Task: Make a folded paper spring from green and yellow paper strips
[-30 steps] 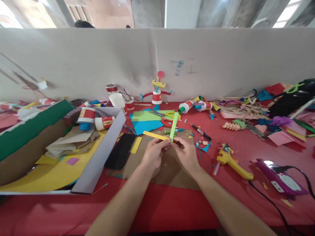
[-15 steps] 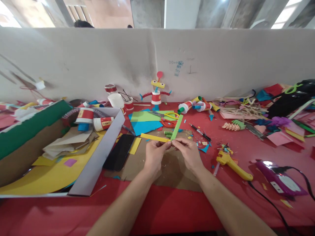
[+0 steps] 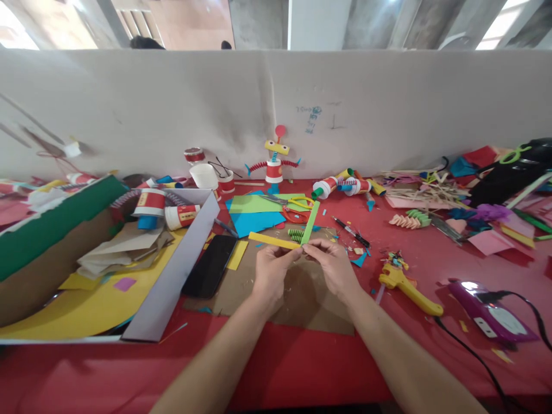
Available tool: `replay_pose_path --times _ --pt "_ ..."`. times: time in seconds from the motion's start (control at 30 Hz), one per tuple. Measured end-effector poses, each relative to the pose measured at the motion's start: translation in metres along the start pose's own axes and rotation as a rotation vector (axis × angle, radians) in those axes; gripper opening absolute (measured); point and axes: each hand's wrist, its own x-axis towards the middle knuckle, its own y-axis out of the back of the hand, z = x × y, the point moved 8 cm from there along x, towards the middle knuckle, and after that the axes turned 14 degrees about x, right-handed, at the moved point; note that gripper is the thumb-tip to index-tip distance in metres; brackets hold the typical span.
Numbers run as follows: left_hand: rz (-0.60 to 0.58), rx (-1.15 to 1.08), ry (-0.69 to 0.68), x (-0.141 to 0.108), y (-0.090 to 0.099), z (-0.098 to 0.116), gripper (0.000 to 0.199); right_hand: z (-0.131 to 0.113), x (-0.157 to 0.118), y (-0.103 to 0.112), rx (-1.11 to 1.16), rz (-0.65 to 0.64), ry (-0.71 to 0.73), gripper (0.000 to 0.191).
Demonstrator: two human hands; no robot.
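Observation:
My left hand (image 3: 272, 269) pinches the near end of a yellow paper strip (image 3: 271, 240), which points out to the left. A green paper strip (image 3: 311, 221) rises away from my fingertips, its lower end pinched by my right hand (image 3: 330, 265). The two strips meet at a corner between my thumbs; how they join there is hidden by my fingers. Just beyond lies a folded green paper spring (image 3: 295, 234). Under both hands is a brown cardboard sheet (image 3: 319, 299).
A black phone (image 3: 210, 265) and an open box (image 3: 172, 276) of papers lie left. To the right are a yellow glue gun (image 3: 407, 287), a pen (image 3: 350, 232) and a purple power strip (image 3: 491, 313). Scissors (image 3: 297, 202) and a paper-cup robot (image 3: 274, 169) stand beyond.
Both hands stay pinched at the corner of the strips. The strips have shifted very slightly to the right; little else differs.

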Motion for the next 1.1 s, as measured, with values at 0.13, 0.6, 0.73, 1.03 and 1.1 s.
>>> replay_pose_path --times 0.13,0.6,0.73,1.03,1.1 --pt "-0.057 -0.138 0.102 0.006 -0.001 -0.009 0.026 -0.005 -0.002 -0.002 -0.116 -0.041 0.059 0.019" --pt "-0.054 -0.356 0.423 0.004 -0.005 -0.032 0.011 -0.032 -0.025 -0.023 -0.684 -0.133 0.599 0.019" --pt "-0.065 -0.330 0.325 0.005 -0.006 -0.025 0.010 -0.031 -0.022 -0.022 -0.654 -0.130 0.559 0.020" --pt "-0.057 -0.230 0.114 0.005 -0.003 -0.014 0.020 -0.009 -0.009 -0.008 -0.256 -0.034 0.176 0.023" --pt "-0.042 -0.224 0.114 0.004 -0.003 -0.012 0.018 -0.009 -0.007 -0.006 -0.226 -0.020 0.156 0.021"
